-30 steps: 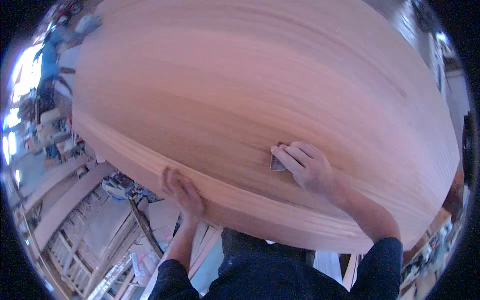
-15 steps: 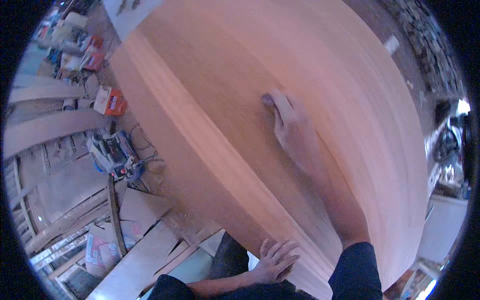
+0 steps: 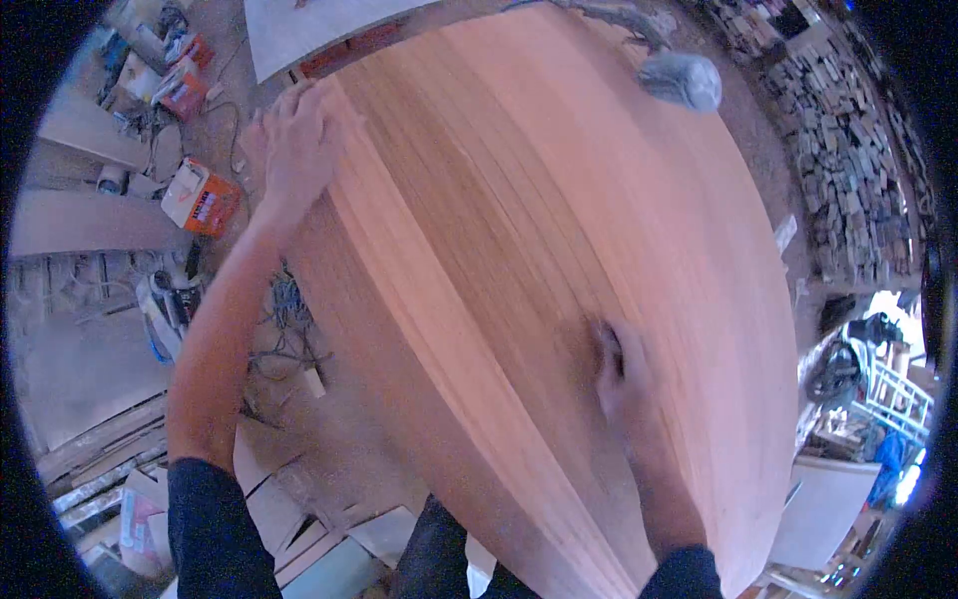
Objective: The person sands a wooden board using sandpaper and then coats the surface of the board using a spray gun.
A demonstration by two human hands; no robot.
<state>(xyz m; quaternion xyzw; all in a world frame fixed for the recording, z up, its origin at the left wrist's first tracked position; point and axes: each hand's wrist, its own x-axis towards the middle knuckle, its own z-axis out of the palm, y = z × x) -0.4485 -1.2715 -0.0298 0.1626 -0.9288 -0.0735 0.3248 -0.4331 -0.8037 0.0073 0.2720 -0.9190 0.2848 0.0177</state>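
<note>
Wooden panel [image 3: 489, 190]: filling the middle, running from near to far.
Left hand [image 3: 299, 140]: resting over the panel's far left corner, fingers spreading loosely.
Right hand [image 3: 629, 379]: curling on the surface, blurring; cannot tell what it is gripping.
Left edge [image 3: 414, 399]: bordering dusty floor [image 3: 331, 429].
Right edge [image 3: 778, 339]: facing a wood stack [image 3: 848, 180], standing apart.

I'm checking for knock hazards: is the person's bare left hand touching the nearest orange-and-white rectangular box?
Apart. The head view shows a strip of brown floor between the bare left hand and the orange-and-white rectangular box.
</note>
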